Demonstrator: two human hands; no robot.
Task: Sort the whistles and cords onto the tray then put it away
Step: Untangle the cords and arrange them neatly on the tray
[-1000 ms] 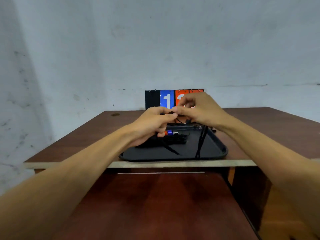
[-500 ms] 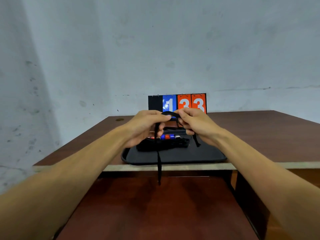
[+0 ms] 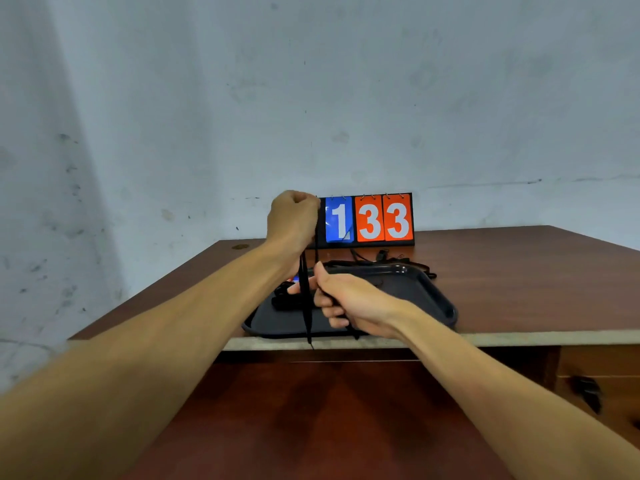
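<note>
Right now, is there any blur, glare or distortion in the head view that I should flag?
Head view: lighting is flat and even, with no hard shadows; the blue scoreboard card carries a glossy sheen; the near forearms look soft and are enlarged by the wide-angle lens; the black cord reads poorly against the black tray.

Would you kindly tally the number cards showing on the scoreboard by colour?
Blue cards: 1
Orange cards: 2
Total: 3
</note>
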